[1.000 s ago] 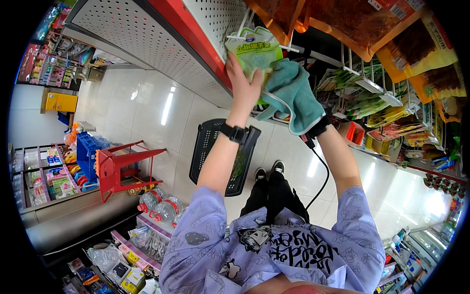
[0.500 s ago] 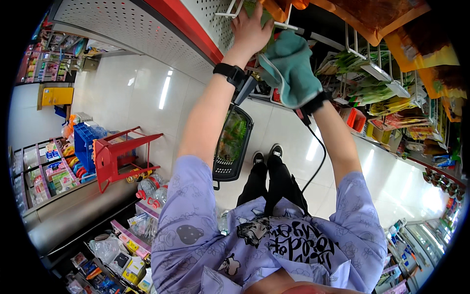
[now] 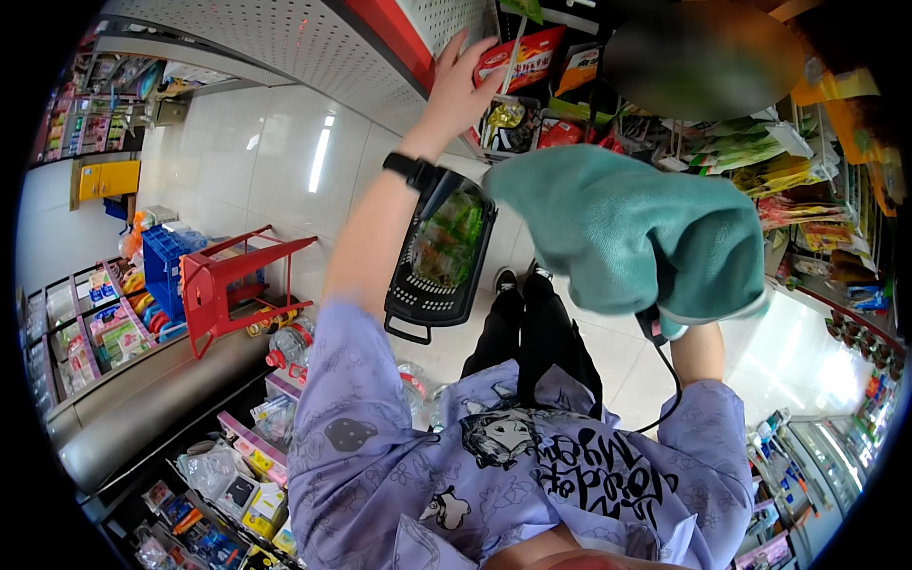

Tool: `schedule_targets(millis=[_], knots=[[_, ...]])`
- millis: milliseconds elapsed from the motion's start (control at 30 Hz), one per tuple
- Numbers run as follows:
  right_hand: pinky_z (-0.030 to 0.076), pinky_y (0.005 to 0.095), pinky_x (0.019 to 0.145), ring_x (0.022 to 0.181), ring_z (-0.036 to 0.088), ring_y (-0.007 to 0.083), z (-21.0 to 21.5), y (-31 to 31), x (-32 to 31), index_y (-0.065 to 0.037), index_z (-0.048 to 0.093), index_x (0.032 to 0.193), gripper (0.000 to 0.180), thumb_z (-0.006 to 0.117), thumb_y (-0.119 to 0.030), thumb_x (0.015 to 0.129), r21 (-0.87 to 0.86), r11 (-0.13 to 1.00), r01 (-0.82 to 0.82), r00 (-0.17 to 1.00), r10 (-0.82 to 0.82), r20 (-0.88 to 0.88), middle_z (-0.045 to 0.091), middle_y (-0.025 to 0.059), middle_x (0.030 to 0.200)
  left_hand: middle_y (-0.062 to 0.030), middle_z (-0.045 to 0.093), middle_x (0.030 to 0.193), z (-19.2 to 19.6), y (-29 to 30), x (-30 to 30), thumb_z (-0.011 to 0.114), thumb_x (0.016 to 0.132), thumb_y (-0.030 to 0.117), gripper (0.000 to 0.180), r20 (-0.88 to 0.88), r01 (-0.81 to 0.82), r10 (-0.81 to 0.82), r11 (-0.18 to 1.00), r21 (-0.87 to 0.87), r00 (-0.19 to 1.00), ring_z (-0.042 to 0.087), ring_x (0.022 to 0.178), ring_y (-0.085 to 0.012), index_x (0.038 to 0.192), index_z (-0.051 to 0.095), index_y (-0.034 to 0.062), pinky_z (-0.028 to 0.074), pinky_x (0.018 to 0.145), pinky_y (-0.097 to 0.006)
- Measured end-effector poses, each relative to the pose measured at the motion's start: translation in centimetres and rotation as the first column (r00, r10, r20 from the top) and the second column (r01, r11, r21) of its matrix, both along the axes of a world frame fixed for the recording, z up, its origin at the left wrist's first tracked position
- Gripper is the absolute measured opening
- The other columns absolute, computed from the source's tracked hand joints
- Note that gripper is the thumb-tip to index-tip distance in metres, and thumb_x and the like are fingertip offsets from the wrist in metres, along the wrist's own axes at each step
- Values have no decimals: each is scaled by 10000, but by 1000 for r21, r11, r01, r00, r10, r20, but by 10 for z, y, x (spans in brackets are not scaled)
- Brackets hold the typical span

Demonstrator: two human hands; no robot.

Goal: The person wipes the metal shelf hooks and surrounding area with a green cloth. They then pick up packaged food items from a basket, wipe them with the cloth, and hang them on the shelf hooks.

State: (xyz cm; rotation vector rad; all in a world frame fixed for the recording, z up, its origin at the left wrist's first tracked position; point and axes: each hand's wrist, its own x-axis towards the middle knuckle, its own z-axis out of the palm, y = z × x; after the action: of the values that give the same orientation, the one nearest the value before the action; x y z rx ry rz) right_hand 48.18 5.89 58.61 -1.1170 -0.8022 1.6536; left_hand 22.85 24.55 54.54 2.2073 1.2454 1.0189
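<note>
My left hand [image 3: 463,90] reaches up to the shelf rack, fingers stretched and apart. Its thumb and fingertips are at the left end of a red packet [image 3: 524,62], touching or just beside it; I cannot tell whether they press it. A green cloth [image 3: 608,223] covers my right hand and is raised close in front of me. That hand's fingers are hidden inside the cloth, which it holds up; only the forearm [image 3: 703,353] shows below. Below my left wrist is a black basket [image 3: 439,309] with green packets [image 3: 451,237] inside.
A perforated white shelf panel [image 3: 285,47] with a red edge runs along the upper left. Hanging packets [image 3: 807,190] crowd the right, and a blurred brown-green shape [image 3: 703,57] is very near. A red stool [image 3: 237,285] and blue crate [image 3: 166,261] are at left.
My right hand has pulled the green cloth back from the shelf, toward me and to the right. My left hand has shifted slightly left and down, and the red packet now shows beside it.
</note>
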Motion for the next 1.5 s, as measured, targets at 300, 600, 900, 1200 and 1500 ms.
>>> schedule_targets(millis=[300, 600, 900, 1200, 1500], knots=[[453, 315, 772, 878, 530, 199, -102, -70, -50, -29, 402, 1139, 370, 454, -275, 868, -337, 940, 47, 996, -70, -55, 513, 104, 1040, -96, 517, 952, -124, -124, -130, 599, 766, 81, 188, 7, -367, 400, 848, -383, 916, 506, 892, -230, 945, 547, 48, 433, 747, -329], [441, 309, 792, 901, 519, 201, -286, -75, -83, -26, 383, 1160, 406, 441, -303, 869, -451, 893, -14, 1000, 4, -25, 500, 109, 1064, -233, 452, 1188, -445, -172, -209, 706, 663, 290, 737, -487, -575, 307, 400, -713, 818, 452, 1090, -371, 1252, 366, 5, 398, 902, -406], [428, 304, 812, 924, 508, 203, -459, -58, -83, -22, 365, 1181, 442, 429, -330, 870, -399, 916, -33, 998, 51, 33, 486, 114, 1088, -208, 412, 1254, -619, -115, -214, 820, 504, 288, 1012, -368, -469, 291, 550, -691, 883, 413, 1153, -325, 1299, 254, 22, 355, 956, -370], [415, 298, 832, 947, 497, 206, -514, -70, -74, -19, 346, 1202, 479, 417, -358, 872, -366, 931, -14, 996, 43, 73, 472, 120, 1112, -79, 529, 1156, -714, -100, -237, 845, 454, 349, 996, -213, -451, 429, 590, -669, 878, 432, 1145, -237, 1253, 319, 71, 341, 929, -353], [402, 293, 852, 970, 487, 208, -506, -81, -63, -16, 327, 1223, 516, 404, -386, 873, -341, 939, 46, 993, -5, 120, 458, 125, 1136, -87, 547, 1062, -706, -100, -223, 799, 556, 79, 768, 221, -110, 436, 616, -780, 872, 528, 988, -196, 1181, 354, 57, 427, 840, -317]])
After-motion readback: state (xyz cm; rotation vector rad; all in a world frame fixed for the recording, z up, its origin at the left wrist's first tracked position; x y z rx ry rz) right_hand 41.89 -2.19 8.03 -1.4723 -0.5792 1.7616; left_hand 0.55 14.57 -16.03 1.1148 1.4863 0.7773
